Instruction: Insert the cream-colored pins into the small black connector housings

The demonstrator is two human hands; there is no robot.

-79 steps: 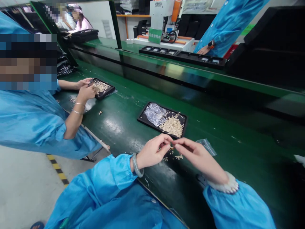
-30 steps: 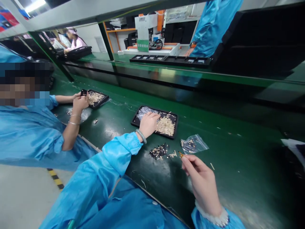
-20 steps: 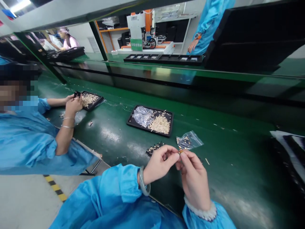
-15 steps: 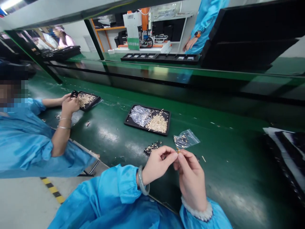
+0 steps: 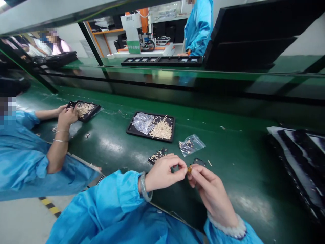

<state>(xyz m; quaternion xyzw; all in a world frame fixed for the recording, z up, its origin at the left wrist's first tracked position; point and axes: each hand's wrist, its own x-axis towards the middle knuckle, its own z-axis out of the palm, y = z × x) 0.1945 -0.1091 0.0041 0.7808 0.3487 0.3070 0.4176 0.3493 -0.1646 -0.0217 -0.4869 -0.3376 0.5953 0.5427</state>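
Between my fingertips is a tiny amber-yellow piece [image 5: 189,168], too small to name. My right hand [image 5: 209,184] pinches it between thumb and forefinger. From the other side, my left hand [image 5: 167,171] closes its thumb and forefinger at the piece's edge. Just behind my left hand lies a pile of small black and pale parts [image 5: 156,156]. A dark flat part [image 5: 199,162] rests on the table behind my right fingers, partly hidden. Beyond the hands is a clear zip bag [image 5: 192,145] with small pieces inside.
A black tray [image 5: 128,131] holds many pale slivers and crumpled clear plastic. On the left a co-worker's hands [image 5: 67,115] hold a black part beside another tray [image 5: 88,117]. Dark and white sheets [image 5: 296,159] are stacked at right. A shelf [image 5: 162,73] crosses behind.
My hands have come slightly apart at the fingertips, showing more of the yellow piece. The dark flat part behind them has come into fuller view. The whole view has shifted a little.
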